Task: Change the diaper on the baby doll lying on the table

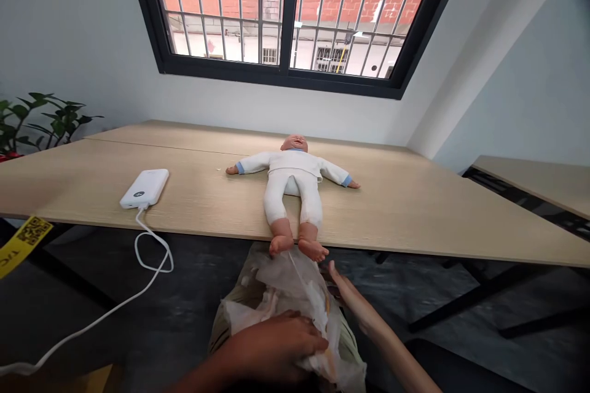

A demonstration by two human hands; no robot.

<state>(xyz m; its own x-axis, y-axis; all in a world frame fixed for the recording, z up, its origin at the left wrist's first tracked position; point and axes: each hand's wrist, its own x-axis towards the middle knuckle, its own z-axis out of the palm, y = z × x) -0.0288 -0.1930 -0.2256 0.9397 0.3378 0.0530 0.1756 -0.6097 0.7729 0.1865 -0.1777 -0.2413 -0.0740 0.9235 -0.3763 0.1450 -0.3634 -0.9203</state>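
A baby doll (293, 187) in white clothes lies on its back on the wooden table (415, 209), arms spread, bare feet hanging over the near edge. Below the feet, on my lap, sits a crumpled clear plastic bag (288, 288). My left hand (271, 344) lies closed over the bag's near side, gripping the plastic. My right hand (345, 291) reaches along the bag's right side, fingers stretched out toward the doll's feet, with part of it behind the plastic.
A white power bank (145, 188) lies on the table's left, its white cable (138, 270) looping down past the edge. A potted plant (32, 123) stands at far left. Another table (534, 184) is at right. A barred window is behind.
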